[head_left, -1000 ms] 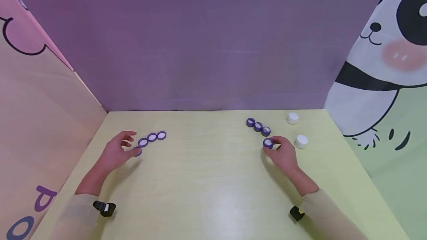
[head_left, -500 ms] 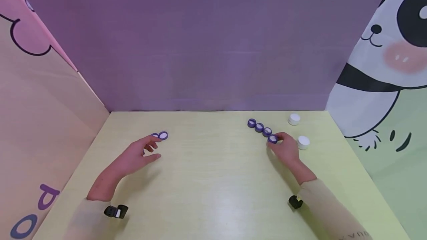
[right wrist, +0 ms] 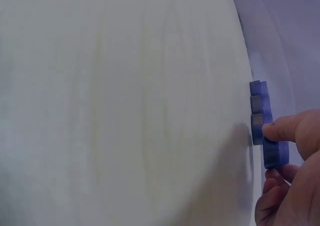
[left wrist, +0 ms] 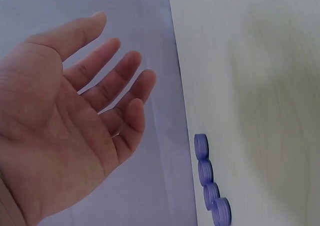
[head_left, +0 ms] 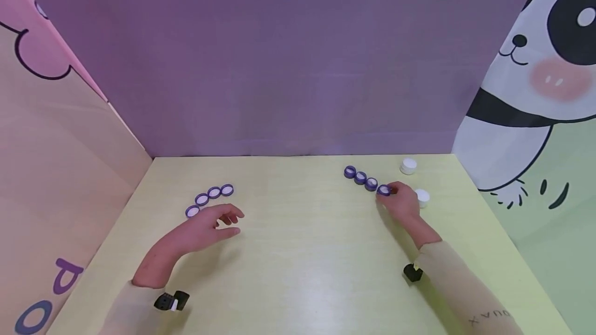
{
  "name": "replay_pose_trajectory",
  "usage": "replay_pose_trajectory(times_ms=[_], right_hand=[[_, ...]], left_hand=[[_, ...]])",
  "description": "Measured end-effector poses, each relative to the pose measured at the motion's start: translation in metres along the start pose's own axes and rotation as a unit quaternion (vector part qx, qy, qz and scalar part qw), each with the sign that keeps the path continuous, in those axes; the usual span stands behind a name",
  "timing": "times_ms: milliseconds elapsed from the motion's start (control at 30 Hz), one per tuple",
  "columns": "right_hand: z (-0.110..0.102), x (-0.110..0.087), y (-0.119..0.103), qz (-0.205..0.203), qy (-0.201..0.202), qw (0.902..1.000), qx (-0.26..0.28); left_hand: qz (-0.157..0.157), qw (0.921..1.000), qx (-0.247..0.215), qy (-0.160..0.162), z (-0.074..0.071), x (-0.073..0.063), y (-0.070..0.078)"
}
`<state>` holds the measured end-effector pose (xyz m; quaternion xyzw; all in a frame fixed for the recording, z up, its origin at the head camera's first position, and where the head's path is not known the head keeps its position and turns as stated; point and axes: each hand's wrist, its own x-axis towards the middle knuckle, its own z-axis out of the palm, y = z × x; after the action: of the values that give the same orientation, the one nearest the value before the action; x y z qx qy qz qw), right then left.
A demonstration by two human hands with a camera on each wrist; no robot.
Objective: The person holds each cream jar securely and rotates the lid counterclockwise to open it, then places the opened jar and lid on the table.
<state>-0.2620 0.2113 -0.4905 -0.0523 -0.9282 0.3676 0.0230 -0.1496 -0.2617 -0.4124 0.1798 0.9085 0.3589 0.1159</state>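
Observation:
On the right side of the table in the head view, my right hand (head_left: 401,203) pinches a purple bottle cap (head_left: 384,190) between thumb and fingers. That cap is at the near end of a slanting row of purple caps (head_left: 360,178); in the right wrist view the held cap (right wrist: 274,153) sits close to the row. My left hand (head_left: 200,231) holds nothing, its fingers loosely bent above the table. Just behind it, another slanting row of purple caps with white insides (head_left: 202,199) lies on the table. Ridged sides show on these left caps (left wrist: 205,172) in the left wrist view.
Two white round pieces stand on the right: one near the back edge (head_left: 408,166), the other (head_left: 422,198) partly hidden by my right hand. A purple backdrop (head_left: 298,66) rises behind the pale wooden table (head_left: 298,252), with printed panels at both sides.
My left hand has left the near cap of the left row and moved right and nearer, uncovering the row. My right hand has carried its cap a little farther back and right, against the right row.

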Motion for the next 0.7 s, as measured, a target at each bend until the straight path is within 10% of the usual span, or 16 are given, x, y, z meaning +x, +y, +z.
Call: replay_pose_trajectory(times_ms=[700], right_hand=[[0.007, 0.013, 0.004, 0.014, -0.008, 0.9996, -0.025]], left_hand=[[0.003, 0.9988, -0.024, -0.042, 0.022, 0.003, 0.007]])
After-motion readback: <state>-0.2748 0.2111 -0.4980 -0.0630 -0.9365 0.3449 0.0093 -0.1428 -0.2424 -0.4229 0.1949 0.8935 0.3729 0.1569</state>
